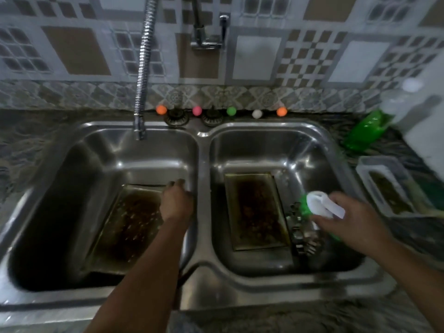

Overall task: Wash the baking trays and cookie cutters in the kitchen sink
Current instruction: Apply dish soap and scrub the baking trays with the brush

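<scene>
Baking trays sit dirty in both basins, soap bottle coming in on the right.

Left tray (129, 224) leans in the left basin of the double sink (203, 150), its top right corner held by the left hand (176, 203), fingers curled over the rim. The right tray (255, 210) lies flat in the right basin with the cookie cutters (304, 234) heaped just beside it. The right hand (346, 218) grips a green soap bottle (310, 207) with a white cap, tipped towards the cutters; whether the cap is open I cannot tell. Risks, as I judge them: the tilted tray could slip off wet fingers and bang down, or a hard squeeze could dump soap on the cutters rather than a tray. The flexible tap hose (144, 68) hangs over the left basin; no water flow is visible.
</scene>
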